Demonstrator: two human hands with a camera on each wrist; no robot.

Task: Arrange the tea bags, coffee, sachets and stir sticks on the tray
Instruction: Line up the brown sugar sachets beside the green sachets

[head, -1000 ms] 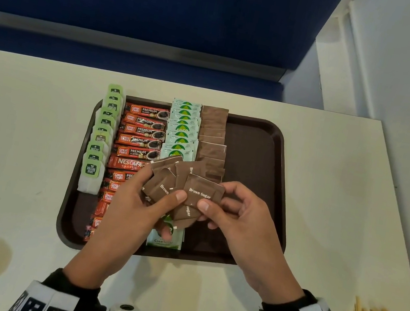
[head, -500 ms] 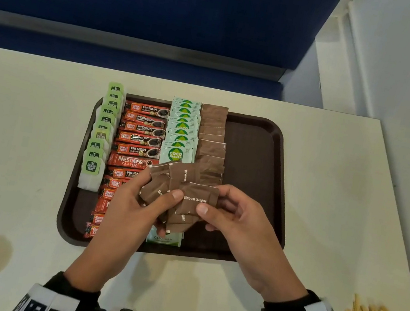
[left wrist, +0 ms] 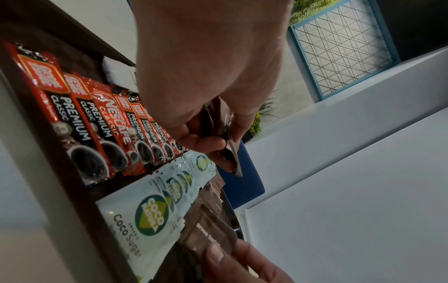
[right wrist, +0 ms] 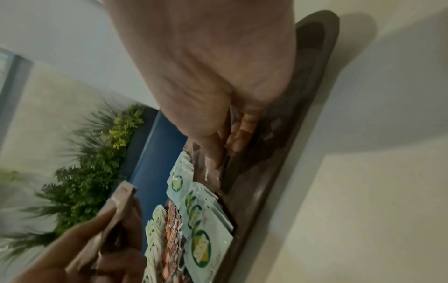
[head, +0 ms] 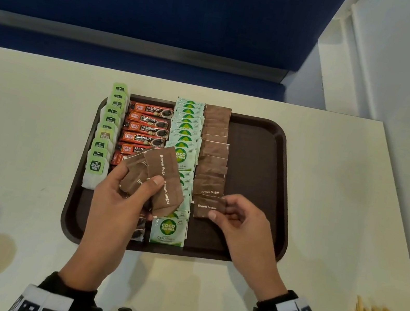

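A brown sugar sachet (head: 208, 207), pinched by the right hand (head: 242, 223); the left hand (head: 120, 195) beside it grips a fanned bunch of sachets (head: 159, 177).

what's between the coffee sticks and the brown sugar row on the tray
A column of green-and-white Coco Sugar sachets, overlapping, seen in the head view between coffee sticks and brown sugar row.

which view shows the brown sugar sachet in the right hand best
The head view: the brown sugar sachet faces the camera, label readable, pinched by the right hand over the tray. The left wrist view shows its blurred corner; in the right wrist view the hand mostly hides it.
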